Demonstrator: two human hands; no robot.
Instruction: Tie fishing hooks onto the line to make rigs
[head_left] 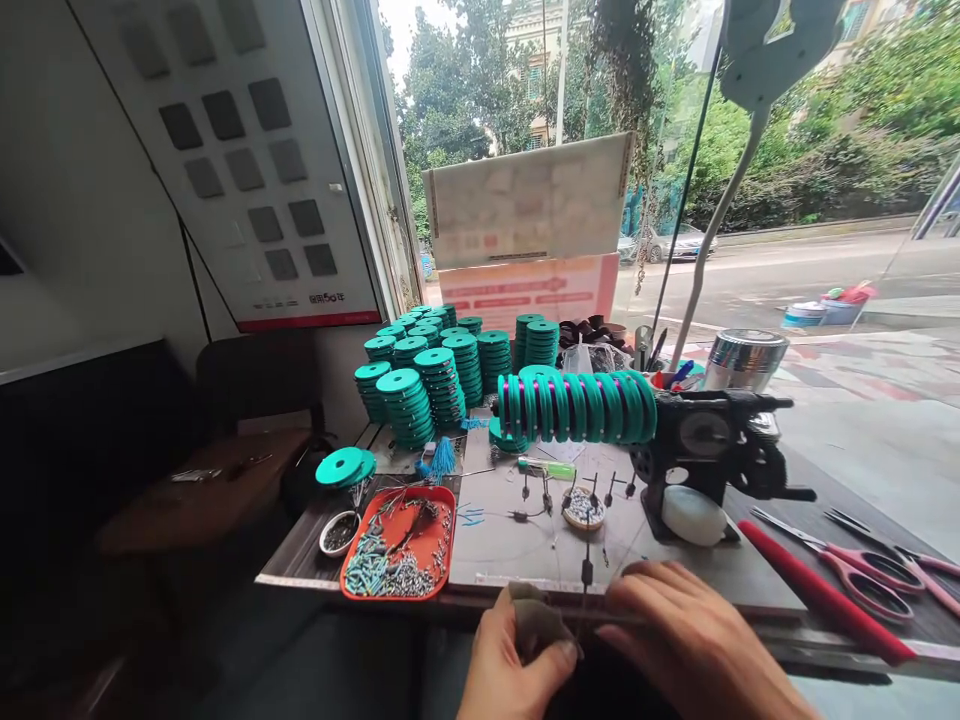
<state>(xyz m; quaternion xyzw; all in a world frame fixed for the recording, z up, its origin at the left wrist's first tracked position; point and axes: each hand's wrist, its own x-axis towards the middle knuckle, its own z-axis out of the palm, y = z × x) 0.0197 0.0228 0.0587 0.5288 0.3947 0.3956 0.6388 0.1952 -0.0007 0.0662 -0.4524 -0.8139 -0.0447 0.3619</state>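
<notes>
My left hand (510, 655) is closed at the table's near edge, thumb and fingers pinched on a small grey-brown pad or sleeve. My right hand (686, 635) is curled beside it, fingers bent toward a thin line with a small dark sinker (586, 573) hanging just above the hands; what the right fingers grip is too fine to make out. Behind them a black winding machine (709, 455) carries a horizontal row of green spools (577, 406) on its shaft.
Stacks of green spools (439, 375) fill the back left. An orange tray (397, 545) of small parts and a small white bowl (339, 533) sit at the left. A small dish (583, 508), red-handled scissors (855, 570) and a red rod (821, 600) lie to the right.
</notes>
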